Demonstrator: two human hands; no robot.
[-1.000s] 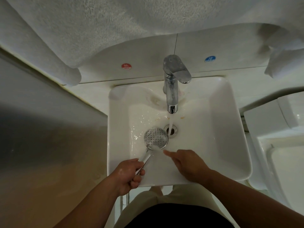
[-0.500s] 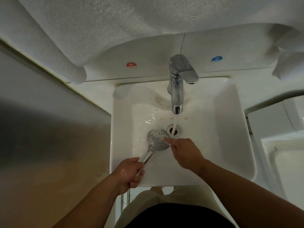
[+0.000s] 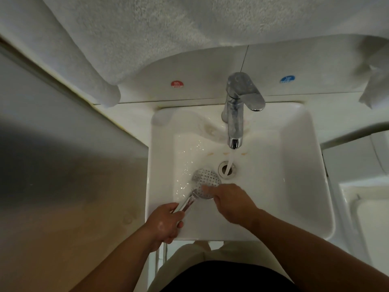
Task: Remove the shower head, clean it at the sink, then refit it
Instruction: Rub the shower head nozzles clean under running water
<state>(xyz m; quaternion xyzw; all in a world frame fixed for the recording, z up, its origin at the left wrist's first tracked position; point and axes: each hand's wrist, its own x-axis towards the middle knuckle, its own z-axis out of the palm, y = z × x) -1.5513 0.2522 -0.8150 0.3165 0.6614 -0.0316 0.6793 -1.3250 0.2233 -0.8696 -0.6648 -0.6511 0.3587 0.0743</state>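
A chrome shower head (image 3: 205, 180) with a round dotted face lies face-up over the white sink basin (image 3: 294, 186), just left of the drain (image 3: 227, 169). My left hand (image 3: 165, 223) is closed around its chrome handle at the basin's front edge. My right hand (image 3: 229, 202) reaches in from the right, its extended fingers pressed on the dotted face. Water runs from the chrome tap (image 3: 236, 114) into the drain, beside the head.
White towels (image 3: 147, 28) hang overhead across the top of the view. Red hot (image 3: 176, 83) and blue cold (image 3: 287, 79) stickers sit on the back wall. A steel panel (image 3: 52, 175) stands at the left, a toilet (image 3: 368, 207) at the right.
My right hand has moved forward and left from the basin's front onto the shower head's face. The left hand keeps its hold on the handle.
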